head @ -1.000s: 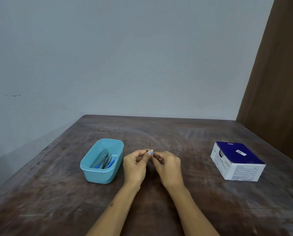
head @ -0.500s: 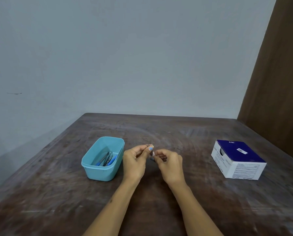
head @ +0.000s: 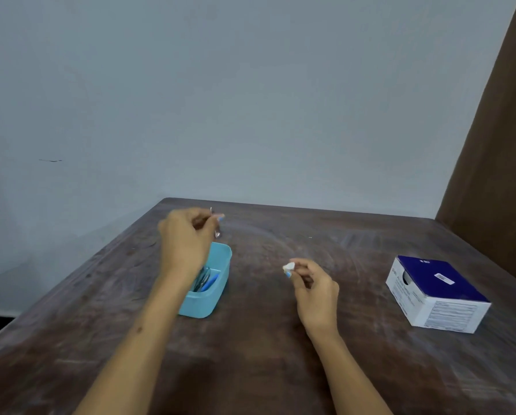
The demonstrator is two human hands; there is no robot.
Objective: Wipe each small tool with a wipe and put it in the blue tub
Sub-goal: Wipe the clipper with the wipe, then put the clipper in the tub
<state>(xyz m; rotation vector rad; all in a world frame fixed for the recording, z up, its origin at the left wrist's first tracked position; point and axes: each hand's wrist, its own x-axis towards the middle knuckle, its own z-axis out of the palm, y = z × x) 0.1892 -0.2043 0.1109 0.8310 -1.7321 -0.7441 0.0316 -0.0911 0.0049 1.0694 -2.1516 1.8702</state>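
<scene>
The blue tub (head: 217, 283) stands on the dark wooden table, left of centre, with several thin metal and blue-handled tools (head: 204, 280) lying in it. My left hand (head: 184, 244) hovers above the tub's far end, fingers closed on a small metal tool (head: 216, 226) that points down just beyond the tub. My right hand (head: 316, 292) is over the table's middle, apart from the left, pinching a small crumpled white wipe (head: 288, 268) between fingertips.
A white and dark-blue cardboard box (head: 436, 292) sits at the right of the table (head: 265, 369). A pale wall runs behind the far edge and a brown panel (head: 499, 145) rises at the right.
My hands, earlier together at the table's middle, have separated. The left carried the small tool up and left over the tub; the right stayed with the wipe.
</scene>
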